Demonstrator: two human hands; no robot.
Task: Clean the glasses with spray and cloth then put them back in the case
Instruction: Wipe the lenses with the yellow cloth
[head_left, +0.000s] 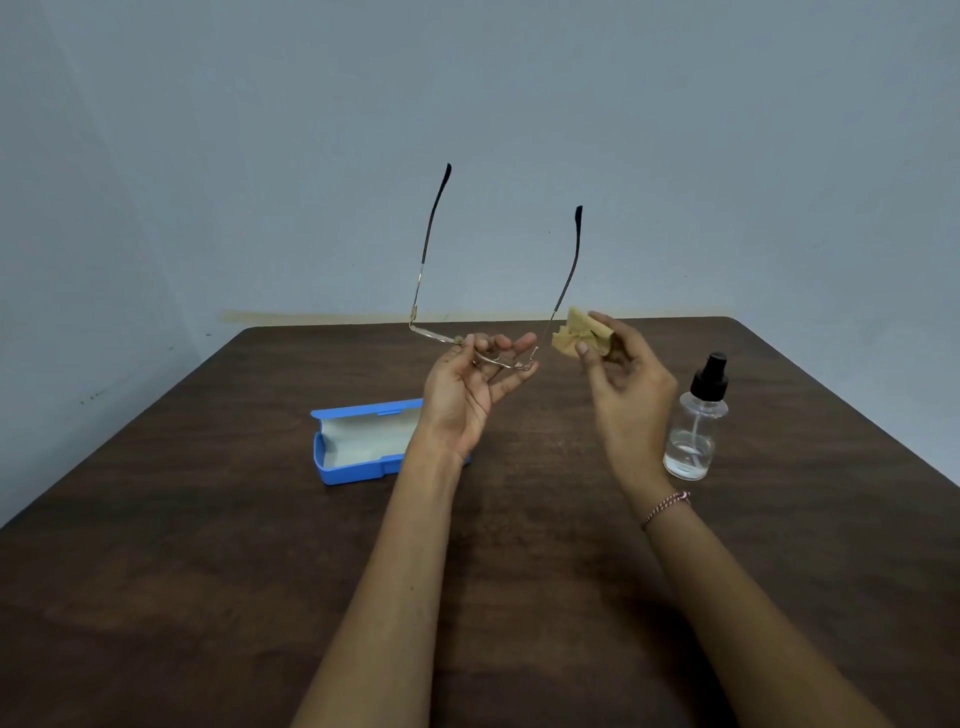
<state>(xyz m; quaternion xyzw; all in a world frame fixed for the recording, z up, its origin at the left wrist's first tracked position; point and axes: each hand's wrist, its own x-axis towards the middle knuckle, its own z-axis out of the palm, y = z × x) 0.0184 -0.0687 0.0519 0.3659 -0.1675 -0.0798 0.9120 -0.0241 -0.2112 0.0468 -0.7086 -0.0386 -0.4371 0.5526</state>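
My left hand (467, 384) holds thin gold-framed glasses (426, 260) by the front rim, above the table, with both dark-tipped temple arms pointing up and away. My right hand (623, 379) pinches a small crumpled tan cloth (576, 335) between thumb and fingers, right beside the right end of the frame. An open blue glasses case (353, 447) with a pale lining lies on the table, partly behind my left wrist. A clear spray bottle (696, 426) with a black pump top stands upright to the right of my right hand.
Everything sits on a dark brown wooden table (208, 571) whose far edge meets a pale blue wall. A red-and-white string bracelet (667, 505) is on my right wrist.
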